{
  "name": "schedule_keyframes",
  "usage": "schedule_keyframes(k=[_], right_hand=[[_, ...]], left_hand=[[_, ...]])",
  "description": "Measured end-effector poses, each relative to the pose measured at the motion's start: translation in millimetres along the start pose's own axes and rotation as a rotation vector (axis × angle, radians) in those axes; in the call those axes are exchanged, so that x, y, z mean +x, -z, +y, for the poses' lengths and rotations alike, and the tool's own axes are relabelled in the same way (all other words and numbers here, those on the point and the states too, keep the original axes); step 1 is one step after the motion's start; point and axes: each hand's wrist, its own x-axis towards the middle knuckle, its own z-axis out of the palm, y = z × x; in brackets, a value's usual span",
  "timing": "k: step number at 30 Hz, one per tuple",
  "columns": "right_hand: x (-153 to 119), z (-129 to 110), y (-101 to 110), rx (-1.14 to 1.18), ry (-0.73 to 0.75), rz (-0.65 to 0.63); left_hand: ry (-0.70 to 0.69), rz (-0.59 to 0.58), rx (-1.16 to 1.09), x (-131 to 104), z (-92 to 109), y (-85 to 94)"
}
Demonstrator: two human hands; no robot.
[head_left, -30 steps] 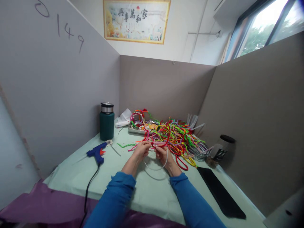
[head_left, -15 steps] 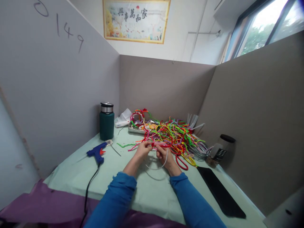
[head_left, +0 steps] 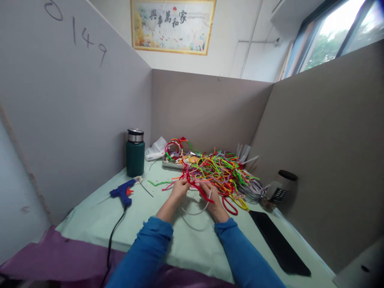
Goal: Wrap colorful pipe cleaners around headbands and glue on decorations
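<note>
My left hand (head_left: 180, 191) and my right hand (head_left: 214, 204) face each other above the table, fingers closed. Between them runs a fuzzy red pipe cleaner (head_left: 198, 186), one end sticking up by my left fingers and the other slanting down across my right hand. A thin white headband-like hoop (head_left: 196, 214) hangs in a curve below, its ends at the two hands. My left fingers pinch the pipe cleaner near the hoop's far side. My right fingertips are partly hidden behind the red strand.
Beyond my hands lies a heap of coloured pipe cleaners (head_left: 222, 166) beside a metal tray (head_left: 172, 165). A blue glue gun (head_left: 123, 193) and green bottle (head_left: 135, 158) stand left. Scissors (head_left: 230, 206), a black phone-like slab (head_left: 279, 242) and a clear jar (head_left: 277, 190) are right.
The red pipe cleaner has swung from lying level between my hands to a slant, its right end now down over my right hand. My right hand has turned slightly; the hoop has barely shifted.
</note>
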Motion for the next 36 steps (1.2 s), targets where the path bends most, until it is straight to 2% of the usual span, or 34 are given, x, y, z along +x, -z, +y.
schedule_keyframes(k=[3, 6, 9, 13, 18, 21, 25, 30, 33, 36], right_hand=[[1, 0, 2, 0.023, -0.034, 0.003], [1, 0, 4, 0.067, -0.077, -0.072], [2, 0, 5, 0.072, -0.099, -0.12], [4, 1, 8, 0.031, -0.109, -0.06], [3, 4, 7, -0.015, -0.12, -0.201], [2, 5, 7, -0.068, -0.118, -0.253], [4, 6, 8, -0.017, -0.112, -0.175], [5, 8, 8, 0.018, -0.137, -0.11], [3, 5, 5, 0.097, -0.194, -0.139], [-1, 1, 3, 0.202, -0.186, -0.163]], left_hand=[[0.103, -0.053, -0.113, -2, 3, 0.8], [0.208, -0.104, -0.228, -5, 11, 4.3], [0.255, -0.145, -0.305, -7, 16, 8.3], [0.295, -0.269, -0.259, -9, 18, 10.1], [0.386, -0.44, -0.156, -14, 19, 5.5], [0.367, -0.478, -0.109, -18, 21, 3.3], [0.297, -0.515, -0.123, -21, 24, 3.0], [0.214, -0.4, -0.156, -22, 26, 3.2], [0.174, -0.41, -0.269, -21, 25, 4.2], [0.163, -0.427, -0.367, -18, 24, 5.6]])
